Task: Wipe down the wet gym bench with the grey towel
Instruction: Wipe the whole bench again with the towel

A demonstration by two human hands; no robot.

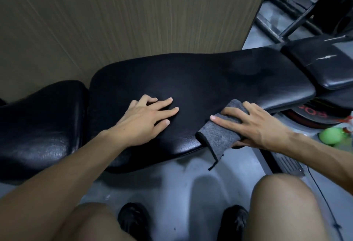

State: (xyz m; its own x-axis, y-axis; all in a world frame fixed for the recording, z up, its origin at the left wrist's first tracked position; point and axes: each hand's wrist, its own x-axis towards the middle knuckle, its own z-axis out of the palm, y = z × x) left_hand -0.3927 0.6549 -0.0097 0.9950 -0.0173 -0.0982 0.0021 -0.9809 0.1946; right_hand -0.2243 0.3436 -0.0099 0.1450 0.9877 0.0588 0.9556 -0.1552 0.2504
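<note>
Left hand [147, 118]: flat, fingers spread, pressing the black bench pad [210, 80].
Right hand [254, 124]: at 3 o'clock, gripping the grey towel [219, 135] on the pad's near edge.

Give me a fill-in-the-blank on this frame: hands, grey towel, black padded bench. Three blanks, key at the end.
1. The folded grey textured towel lies under the person's ____ hand.
2. The left hand rests with spread fingers on the black padded vinyl bench and holds ____.
3. One corner of the towel hangs over the ____ edge of the bench, the edge closest to the person's knees.

Missing words: right; nothing; near
</note>
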